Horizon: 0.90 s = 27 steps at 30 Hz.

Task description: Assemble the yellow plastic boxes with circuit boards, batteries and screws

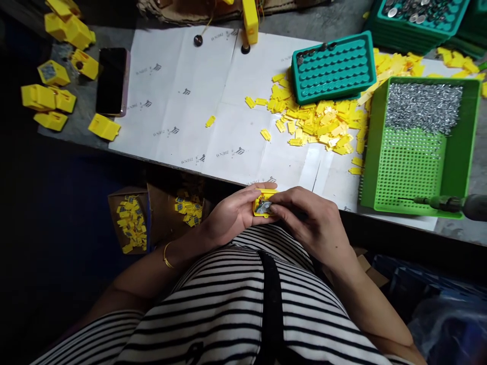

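My left hand (232, 213) is closed around a small yellow plastic housing (260, 209), its open side facing up, just off the table's front edge. Inside the housing a grey part with a bit of green shows. My right hand (308, 215) reaches in from the right, thumb and forefinger pinched at the housing's inside; whatever sits between those fingertips is hidden. Beyond my hands, small yellow plastic covers (319, 121) lie heaped on the white paper (171, 101), and a single cover (210, 121) lies apart.
A green basket (418, 195) of small silver screws stands at right, with a power screwdriver (449, 204) across its front. A teal tray (335, 66) rests on the covers. At left lie a phone (111, 81) and yellow housings (53, 73). Boxes (147, 218) of yellow parts stand below.
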Each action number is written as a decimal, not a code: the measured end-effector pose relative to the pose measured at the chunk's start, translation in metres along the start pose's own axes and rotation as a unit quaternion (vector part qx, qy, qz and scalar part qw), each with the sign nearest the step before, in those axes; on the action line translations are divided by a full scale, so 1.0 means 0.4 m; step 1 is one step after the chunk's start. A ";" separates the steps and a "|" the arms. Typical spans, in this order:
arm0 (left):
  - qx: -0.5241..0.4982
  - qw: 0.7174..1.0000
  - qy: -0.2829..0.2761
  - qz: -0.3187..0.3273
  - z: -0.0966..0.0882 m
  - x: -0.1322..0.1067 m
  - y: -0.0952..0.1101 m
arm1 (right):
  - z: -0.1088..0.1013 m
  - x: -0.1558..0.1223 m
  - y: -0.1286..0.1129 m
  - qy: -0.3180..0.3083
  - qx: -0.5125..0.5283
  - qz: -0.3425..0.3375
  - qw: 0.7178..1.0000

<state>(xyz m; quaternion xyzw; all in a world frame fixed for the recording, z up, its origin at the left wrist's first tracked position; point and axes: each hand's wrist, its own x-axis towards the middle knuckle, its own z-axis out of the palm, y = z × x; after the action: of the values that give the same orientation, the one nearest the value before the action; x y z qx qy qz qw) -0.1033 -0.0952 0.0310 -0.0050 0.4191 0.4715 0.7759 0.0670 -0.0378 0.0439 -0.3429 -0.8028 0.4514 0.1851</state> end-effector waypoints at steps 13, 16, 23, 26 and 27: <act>0.055 0.998 -0.013 0.035 -0.008 0.000 -0.018 | 0.012 0.009 -0.027 0.005 -0.065 0.009 0.998; 0.069 0.997 -0.011 0.040 -0.003 0.000 -0.023 | 0.017 0.000 -0.030 0.041 -0.115 -0.012 0.992; 0.093 0.995 -0.005 0.040 -0.008 0.011 -0.035 | 0.033 -0.004 -0.011 0.076 -0.219 -0.045 0.972; 0.089 0.995 -0.014 0.051 -0.008 0.015 -0.034 | 0.031 -0.002 -0.008 0.066 -0.166 -0.040 0.983; 0.085 0.995 -0.022 0.053 -0.006 0.017 -0.033 | 0.029 -0.004 -0.007 0.075 -0.140 -0.042 0.986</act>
<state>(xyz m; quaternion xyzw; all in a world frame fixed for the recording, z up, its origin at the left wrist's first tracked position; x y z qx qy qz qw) -0.0939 -0.0985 0.0200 0.0939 0.4399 0.4749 0.7564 0.0601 -0.0466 0.0402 -0.3640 -0.8556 0.2996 0.2136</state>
